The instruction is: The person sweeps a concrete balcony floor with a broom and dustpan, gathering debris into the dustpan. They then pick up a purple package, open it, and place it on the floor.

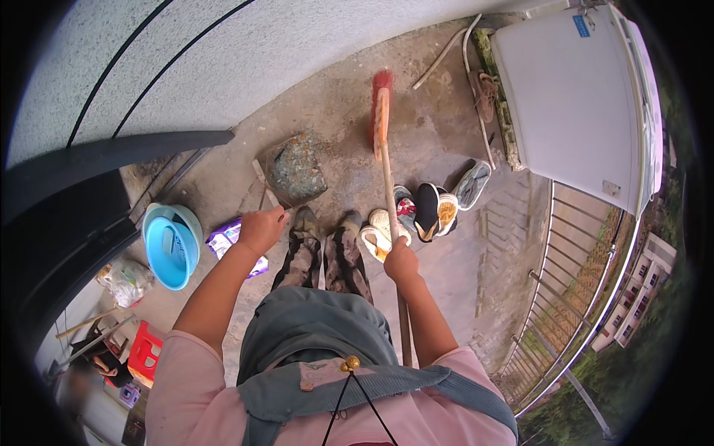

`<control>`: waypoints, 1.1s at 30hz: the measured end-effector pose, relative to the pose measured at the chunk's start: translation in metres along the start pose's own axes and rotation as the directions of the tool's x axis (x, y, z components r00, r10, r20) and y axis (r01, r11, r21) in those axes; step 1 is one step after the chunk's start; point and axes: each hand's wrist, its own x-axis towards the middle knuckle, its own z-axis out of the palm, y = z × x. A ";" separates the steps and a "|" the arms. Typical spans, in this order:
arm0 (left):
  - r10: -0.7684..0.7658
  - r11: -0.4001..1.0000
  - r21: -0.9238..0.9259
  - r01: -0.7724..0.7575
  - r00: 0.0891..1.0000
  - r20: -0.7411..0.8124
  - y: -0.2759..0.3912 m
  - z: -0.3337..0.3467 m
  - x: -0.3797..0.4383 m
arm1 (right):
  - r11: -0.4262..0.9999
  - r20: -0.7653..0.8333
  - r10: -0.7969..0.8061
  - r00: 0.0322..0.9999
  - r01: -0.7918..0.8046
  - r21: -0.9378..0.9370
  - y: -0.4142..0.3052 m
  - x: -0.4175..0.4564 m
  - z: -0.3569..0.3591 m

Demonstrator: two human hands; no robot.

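Observation:
My right hand (401,260) is closed round the wooden handle of a broom (389,184), whose red bristles rest on the concrete floor ahead of me. My left hand (262,230) is closed on the thin handle of a dustpan (263,177); its pan, beyond the hand, appears partly hidden by a dark grey heap with orange bits (297,168). Just right of the broom handle lie several shoes, among them a black one (427,212) and white ones (381,234). My own feet stand between the two hands.
Blue basins (173,248) and a purple packet (226,237) lie to the left. Farther back are a red stool (146,352) and a seated person (109,365). A white cabinet-like appliance (563,106), a brown shoe (486,96), loose hoses (467,58) and a metal railing (563,290) line the right.

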 end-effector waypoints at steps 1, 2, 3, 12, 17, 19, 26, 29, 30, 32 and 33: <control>0.008 1.000 -0.001 -0.008 1.000 -0.006 -0.001 0.001 0.000 | 1.000 0.018 -0.010 1.000 0.011 -0.026 -0.010 0.002 0.007; 0.018 1.000 -0.002 -0.018 1.000 -0.011 -0.003 0.001 0.001 | 0.999 0.095 -0.002 0.995 0.007 -0.052 -0.023 0.000 0.017; 0.017 1.000 -0.001 -0.017 1.000 -0.008 -0.003 0.002 0.002 | 1.000 0.132 0.014 0.991 -0.013 -0.009 -0.025 0.003 0.039; 0.001 0.998 -0.057 -0.003 0.999 -0.034 -0.006 0.000 -0.001 | 0.985 0.189 -0.143 0.972 0.121 0.119 -0.020 -0.056 0.031; -0.007 0.999 -0.040 0.006 1.000 -0.027 -0.007 0.000 -0.001 | 0.992 0.025 -0.038 0.999 0.034 0.120 0.032 -0.074 -0.035; 0.004 0.999 -0.044 -0.005 1.000 -0.029 -0.005 0.000 0.001 | 0.990 -0.086 0.060 0.994 -0.049 0.129 0.048 -0.066 -0.055; 0.000 0.998 -0.064 -0.003 0.999 -0.046 -0.005 -0.003 0.002 | 0.959 -0.255 0.210 0.944 -0.148 0.242 0.076 0.052 -0.051; 0.043 0.997 -0.068 -0.046 0.998 -0.046 -0.001 -0.003 0.012 | 0.886 -0.144 0.292 0.946 -0.211 0.413 0.104 0.115 -0.001; 0.015 0.999 -0.050 -0.018 0.999 -0.046 -0.005 -0.003 0.006 | 1.000 0.031 0.021 0.999 -0.021 0.011 0.074 0.119 -0.014; 0.034 0.999 -0.038 -0.036 0.999 -0.038 -0.002 -0.003 0.011 | 0.840 -0.021 0.290 0.957 -0.244 0.485 0.060 0.120 0.017; 0.029 0.999 -0.036 -0.030 0.999 -0.038 -0.004 -0.003 0.009 | 0.868 -0.143 0.259 0.955 -0.165 0.468 0.045 0.110 0.025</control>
